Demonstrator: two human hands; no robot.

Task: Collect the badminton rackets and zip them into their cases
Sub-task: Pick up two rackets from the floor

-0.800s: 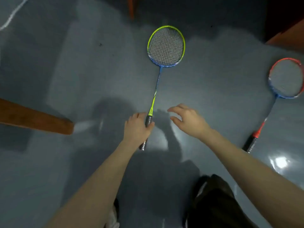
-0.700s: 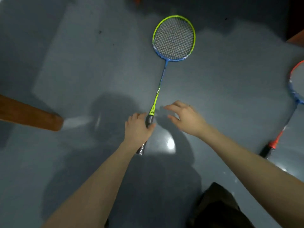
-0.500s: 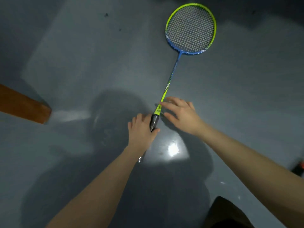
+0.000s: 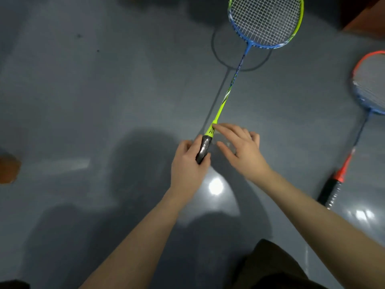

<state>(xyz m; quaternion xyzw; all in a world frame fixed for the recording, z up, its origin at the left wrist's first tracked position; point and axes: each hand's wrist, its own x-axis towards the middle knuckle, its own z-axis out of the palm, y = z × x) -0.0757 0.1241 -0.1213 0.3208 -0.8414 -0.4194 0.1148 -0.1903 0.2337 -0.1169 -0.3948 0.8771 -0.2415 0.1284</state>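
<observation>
Nearby, red racket (image 4: 363,113) lies aside (left hand (image 4: 188,163) grips green racket (image 4: 239,74), right hand (image 4: 242,149) loose).

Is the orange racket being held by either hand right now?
No, the orange racket lies alone on the floor at the right, while the left hand grips the green racket.

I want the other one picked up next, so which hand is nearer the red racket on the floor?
Right. The right hand is beside the green racket, left of the red racket; the left hand is farther left.
</observation>
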